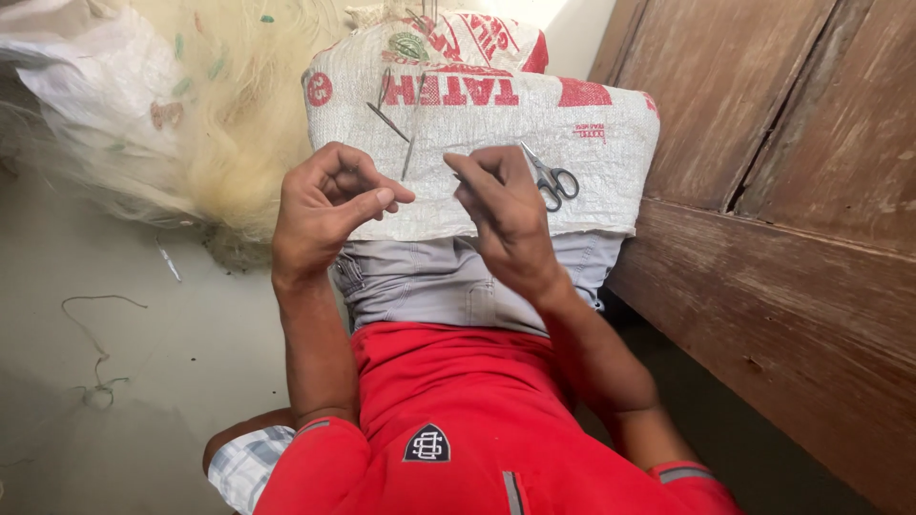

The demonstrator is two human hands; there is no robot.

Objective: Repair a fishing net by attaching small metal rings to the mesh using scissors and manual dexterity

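while the person is sitting on the floor with a white woven sack (534,124) lying over the lap, the view is looking down past a red shirt (458,410) and grey trousers (448,281).

left hand: the left hand (324,210) is hovering over the near left edge of the sack, with the fingers curling in and the thumb pressing toward the forefinger in a pinch; whatever is lying between them is too fine to make out.

right hand: the right hand (501,205) is hovering just beside it, a small gap separating the two, with its fingertips drawn together in the same way; i cannot tell what it is pinching.

sack: it is draping over the knees like a work surface, white with red printing, with its far end reaching toward the wall.

scissors: a small pair of grey-handled scissors (551,178) is lying flat on the sack, just to the right of the right hand.

needles: thin dark netting needles (386,119) are lying on the sack beyond the left hand, apart from both hands.

net: a heap of pale, fine fishing net (229,124) is spreading over the floor at upper left, partly against a white plastic bag (76,67).

floor: the floor (143,381) is showing as bare grey concrete, with a loose length of string (95,353) trailing across it at left.

door: worn brown wooden panels (792,219) are running along the right side, close against the person's right arm.
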